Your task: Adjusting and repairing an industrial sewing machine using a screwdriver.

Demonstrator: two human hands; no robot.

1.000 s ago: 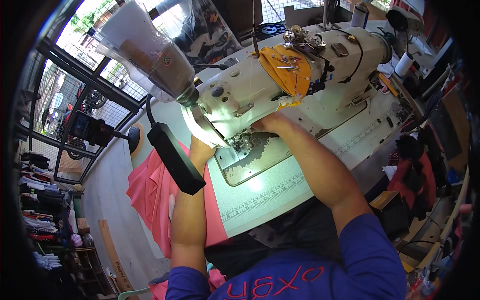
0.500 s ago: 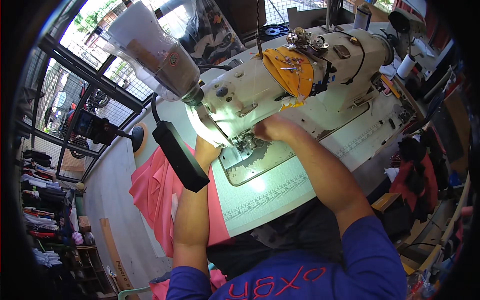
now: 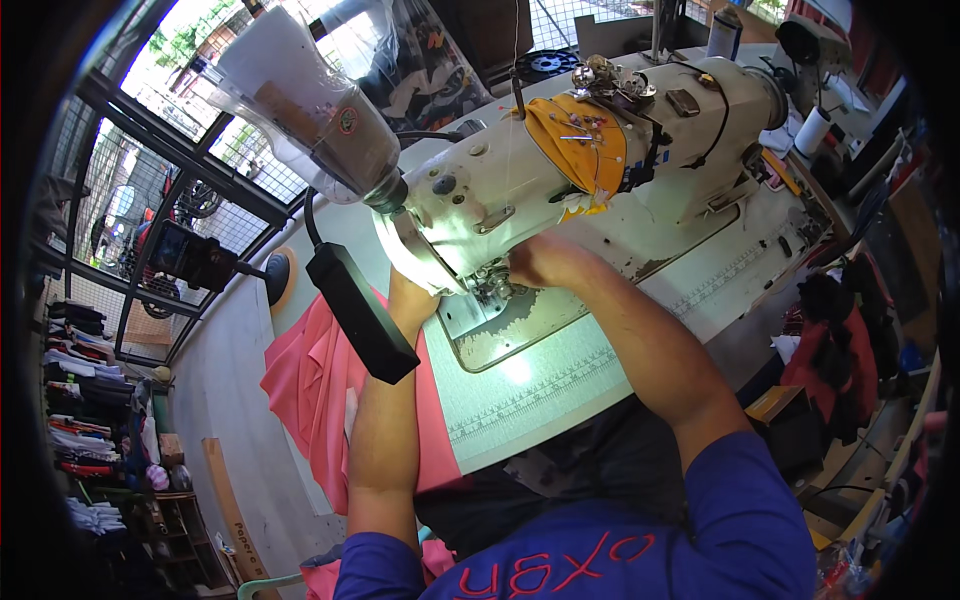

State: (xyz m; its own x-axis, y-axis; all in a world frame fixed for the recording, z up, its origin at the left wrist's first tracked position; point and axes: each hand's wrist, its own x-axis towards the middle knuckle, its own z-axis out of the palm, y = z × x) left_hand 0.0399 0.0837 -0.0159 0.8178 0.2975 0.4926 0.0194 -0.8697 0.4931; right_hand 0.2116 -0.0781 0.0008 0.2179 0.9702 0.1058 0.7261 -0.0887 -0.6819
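Both hands crowded at the needle area, centre of frame, under the head of the cream-white industrial sewing machine (image 3: 560, 160). Left hand (image 3: 412, 300) resting by the pink fabric (image 3: 310, 390) draped at lower left of the table (image 3: 540, 400); grip hidden, cannot tell. Right hand (image 3: 535, 265) curled, probably pinching something small at the presser foot. Risk: fingertips pricked if treadle pressed. Since half a second ago, hardly shifted.

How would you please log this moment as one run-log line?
left hand: at needle area, on pink fabric | right hand: at presser foot | sewing machine: on table
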